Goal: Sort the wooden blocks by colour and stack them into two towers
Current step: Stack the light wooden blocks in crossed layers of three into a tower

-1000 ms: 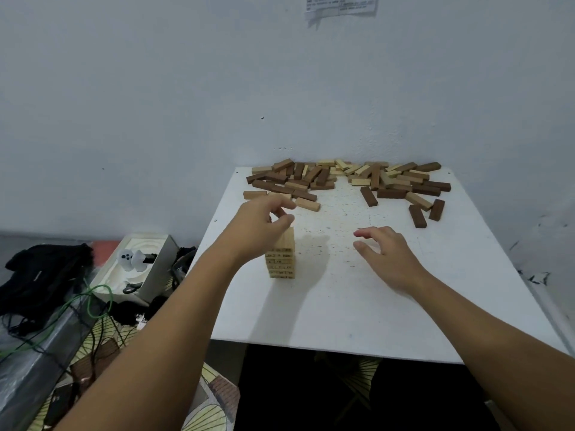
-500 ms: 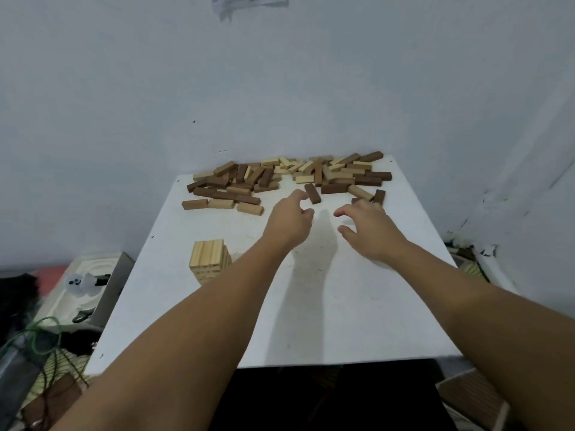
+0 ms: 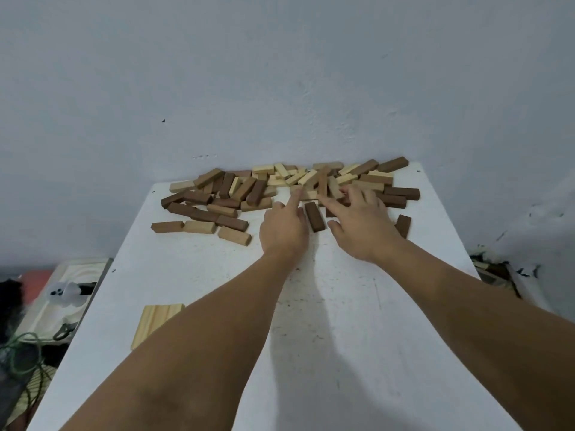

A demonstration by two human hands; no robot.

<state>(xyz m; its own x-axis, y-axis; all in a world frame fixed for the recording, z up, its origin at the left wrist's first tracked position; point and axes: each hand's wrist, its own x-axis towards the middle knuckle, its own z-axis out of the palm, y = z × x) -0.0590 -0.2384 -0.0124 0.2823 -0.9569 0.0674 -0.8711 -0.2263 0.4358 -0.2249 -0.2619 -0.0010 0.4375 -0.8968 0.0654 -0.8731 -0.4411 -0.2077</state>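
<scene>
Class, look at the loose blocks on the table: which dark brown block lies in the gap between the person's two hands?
The dark brown block lying alone on the white table, between the left hand and right hand, just in front of the pile.

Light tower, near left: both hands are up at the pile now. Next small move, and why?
Probably pinch one pale block from the pile's middle. The left hand has its index finger out at the pile's near edge, the right hand lies spread on the blocks, and neither holds one yet. The light tower is the only stack started, so a pale block fits it; the dark block between the hands can wait.
</scene>
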